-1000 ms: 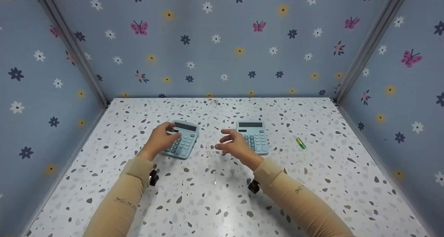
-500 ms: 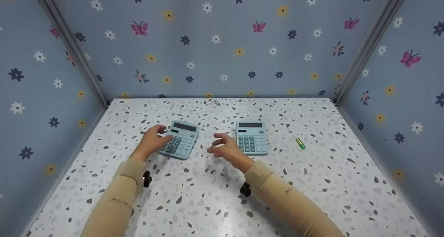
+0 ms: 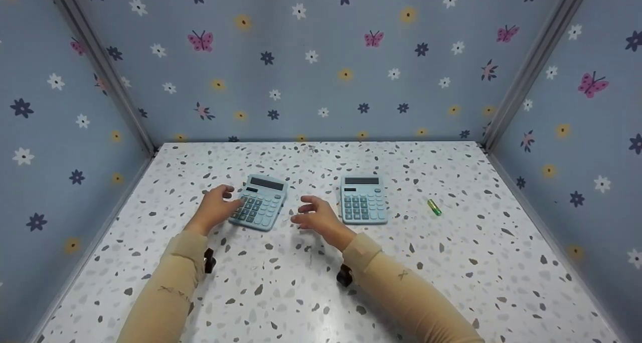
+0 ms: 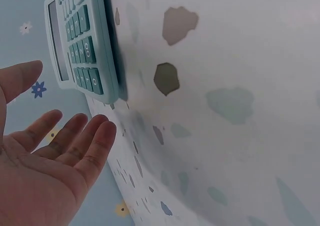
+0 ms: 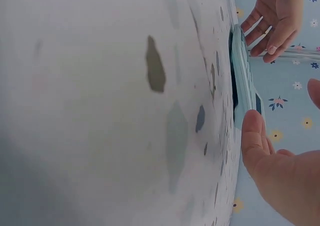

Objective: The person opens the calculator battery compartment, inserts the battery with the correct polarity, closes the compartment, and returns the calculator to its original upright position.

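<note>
From the head view, the left hand (image 3: 213,208) hovers by the angled calculator (image 3: 261,203), fingers loose, gripping nothing; the right hand (image 3: 322,218), equally empty, hangs between it and the straight calculator (image 3: 364,202), a small green cylinder (image 3: 434,207) farther right. Left wrist now: fingers and thumb spread wide, apart from the calculator. Right wrist: the angled calculator lies on the speckled table (image 3: 281,308), between both hands.

"0" on calculator key (image 4: 95,81), "X" on sleeve (image 3: 409,288)
</note>
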A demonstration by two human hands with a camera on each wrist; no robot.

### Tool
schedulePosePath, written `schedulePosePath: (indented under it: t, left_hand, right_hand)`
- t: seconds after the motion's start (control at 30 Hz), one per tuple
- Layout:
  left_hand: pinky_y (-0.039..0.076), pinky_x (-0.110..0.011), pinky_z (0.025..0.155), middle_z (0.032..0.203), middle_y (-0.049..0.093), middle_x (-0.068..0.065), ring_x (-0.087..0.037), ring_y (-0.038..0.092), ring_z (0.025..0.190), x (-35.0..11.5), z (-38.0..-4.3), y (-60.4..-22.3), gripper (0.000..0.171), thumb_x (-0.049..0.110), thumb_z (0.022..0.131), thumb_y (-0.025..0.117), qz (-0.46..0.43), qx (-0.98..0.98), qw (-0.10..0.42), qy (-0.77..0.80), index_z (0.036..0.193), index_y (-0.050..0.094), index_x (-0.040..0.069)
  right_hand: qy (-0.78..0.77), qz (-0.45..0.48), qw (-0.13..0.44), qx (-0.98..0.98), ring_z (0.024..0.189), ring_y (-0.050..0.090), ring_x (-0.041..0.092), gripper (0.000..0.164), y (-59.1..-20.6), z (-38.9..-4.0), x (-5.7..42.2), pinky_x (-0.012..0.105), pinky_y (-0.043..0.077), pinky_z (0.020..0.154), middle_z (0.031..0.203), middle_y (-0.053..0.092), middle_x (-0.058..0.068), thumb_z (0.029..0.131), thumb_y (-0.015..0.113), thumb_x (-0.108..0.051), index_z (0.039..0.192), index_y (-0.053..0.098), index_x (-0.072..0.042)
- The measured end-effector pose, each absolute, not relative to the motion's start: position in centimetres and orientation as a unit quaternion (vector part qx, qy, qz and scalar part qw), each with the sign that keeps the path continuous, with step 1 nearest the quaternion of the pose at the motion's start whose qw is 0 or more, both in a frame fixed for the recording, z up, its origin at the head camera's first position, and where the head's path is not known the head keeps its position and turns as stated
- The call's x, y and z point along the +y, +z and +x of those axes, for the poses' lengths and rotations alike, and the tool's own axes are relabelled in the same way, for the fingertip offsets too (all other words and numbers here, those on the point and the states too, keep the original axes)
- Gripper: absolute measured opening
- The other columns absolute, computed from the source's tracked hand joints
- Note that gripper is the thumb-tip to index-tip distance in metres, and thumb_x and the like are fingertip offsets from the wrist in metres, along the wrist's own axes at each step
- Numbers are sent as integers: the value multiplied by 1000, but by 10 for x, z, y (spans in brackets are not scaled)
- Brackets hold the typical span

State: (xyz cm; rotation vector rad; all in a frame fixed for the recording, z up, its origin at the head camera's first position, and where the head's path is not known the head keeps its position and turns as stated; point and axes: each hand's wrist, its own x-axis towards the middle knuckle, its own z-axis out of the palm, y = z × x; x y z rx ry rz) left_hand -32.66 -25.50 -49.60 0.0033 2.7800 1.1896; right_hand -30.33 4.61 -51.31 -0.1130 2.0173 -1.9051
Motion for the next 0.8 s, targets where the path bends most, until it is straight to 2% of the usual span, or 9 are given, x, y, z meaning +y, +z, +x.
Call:
schedulePosePath:
  t: [0.43,0.8]
  left_hand:
    - [39,-63,126,159,46,-40,-53,46,149,-257,-330,-501,65,24,110,57,-7,919,81,386,159,39,-13]
    - [38,-62,127,158,47,-40,-52,47,149,-254,-332,-503,63,20,109,53,-3,917,88,390,159,37,-15]
  right_hand:
    - [-708,-34,206,674,124,71,35,81,-513,-304,20,46,60,110,157,51,27,94,77,-2,165,38,3]
    - [-717,-13,210,664,117,71,30,82,-519,-305,3,42,61,108,154,53,25,92,74,0,165,36,4]
